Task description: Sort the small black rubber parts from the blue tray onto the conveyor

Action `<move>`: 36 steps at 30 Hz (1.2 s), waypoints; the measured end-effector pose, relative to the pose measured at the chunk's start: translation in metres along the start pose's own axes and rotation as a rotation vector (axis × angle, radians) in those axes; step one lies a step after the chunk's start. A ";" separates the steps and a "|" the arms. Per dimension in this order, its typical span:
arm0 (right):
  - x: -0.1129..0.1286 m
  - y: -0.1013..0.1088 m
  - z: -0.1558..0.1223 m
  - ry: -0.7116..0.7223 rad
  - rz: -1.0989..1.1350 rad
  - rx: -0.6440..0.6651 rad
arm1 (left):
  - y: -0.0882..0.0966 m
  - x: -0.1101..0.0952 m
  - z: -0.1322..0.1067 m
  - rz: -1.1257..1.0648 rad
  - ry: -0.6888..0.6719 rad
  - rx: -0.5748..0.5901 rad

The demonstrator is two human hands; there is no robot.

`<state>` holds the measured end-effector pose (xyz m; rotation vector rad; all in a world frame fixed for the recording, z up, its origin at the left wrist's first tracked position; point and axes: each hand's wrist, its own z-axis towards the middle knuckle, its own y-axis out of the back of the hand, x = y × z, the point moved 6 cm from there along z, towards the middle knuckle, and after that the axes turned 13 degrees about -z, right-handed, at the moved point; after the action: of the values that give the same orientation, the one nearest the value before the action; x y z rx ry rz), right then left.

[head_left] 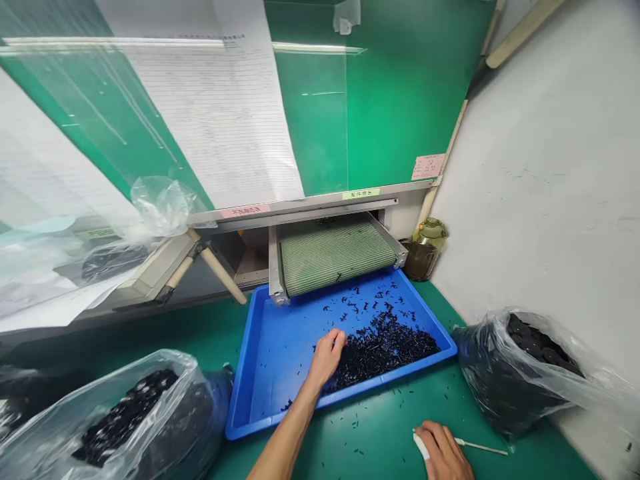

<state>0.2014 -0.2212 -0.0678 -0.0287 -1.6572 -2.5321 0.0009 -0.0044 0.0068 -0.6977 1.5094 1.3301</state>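
Two hands are in the lower part of the frame. The left hand (326, 357) reaches forward over the front rim of a blue plastic tray (270, 380); its forearm comes up from the bottom edge of the frame, and the wrist is bent a little. Its fingers (340, 340) stay close together and curve down at the edge of a heap of small black parts (383, 350), but it is not possible to tell if they pinch any piece. The right hand (440, 453) is low at lower right, above the green counter (150, 333) and outside the tray, and it is closed around a white-handled tool (480, 445) whose thin shaft points to the right. The black parts lie mostly in the right half of the tray, and loose pieces spread toward the upper middle, under the end of a green mesh conveyor belt (337, 257). Some pieces also lie on the counter in front of the tray. The left part of the tray has open blue floor. One clear plastic bag of dark parts (200, 400) sits at lower left, near the tray's left corner, and another bag (505, 380) sits at right, just beside the tray, against a white wall (540, 167). An amber glass jar (425, 250) stands to the right of the belt.
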 end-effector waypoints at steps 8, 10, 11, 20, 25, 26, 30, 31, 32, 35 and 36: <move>0.009 0.005 0.001 0.007 -0.064 -0.002 | 0.000 -0.001 -0.001 0.018 -0.066 0.025; 0.012 0.009 0.003 -0.005 -0.080 0.019 | 0.001 0.000 0.000 0.023 -0.069 0.027; 0.013 0.011 0.004 -0.014 -0.086 0.030 | 0.001 0.000 0.000 0.025 -0.070 0.030; 0.016 0.020 0.007 -0.050 -0.116 0.069 | -0.004 0.003 -0.004 0.054 -0.085 0.086; 0.020 0.019 0.006 0.002 -0.141 0.037 | -0.004 0.002 -0.007 0.059 -0.106 0.080; 0.020 0.019 0.005 0.009 -0.145 0.027 | -0.004 0.002 -0.007 0.058 -0.112 0.085; 0.020 0.019 0.006 0.033 -0.152 0.000 | -0.006 0.000 -0.012 0.046 -0.133 0.109; 0.020 0.018 0.007 0.042 -0.147 0.022 | -0.007 -0.001 -0.014 0.039 -0.138 0.117; 0.019 0.017 0.008 0.056 -0.136 0.060 | -0.007 -0.002 -0.015 0.031 -0.143 0.128; 0.016 0.013 0.012 0.114 -0.098 0.213 | -0.009 -0.004 -0.017 0.002 -0.151 0.160; 0.015 0.013 0.015 0.142 -0.086 0.256 | -0.009 -0.005 -0.016 -0.008 -0.152 0.171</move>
<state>0.1876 -0.2141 -0.0492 0.2433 -1.9454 -2.2962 0.0064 -0.0224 0.0063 -0.4822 1.4751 1.2040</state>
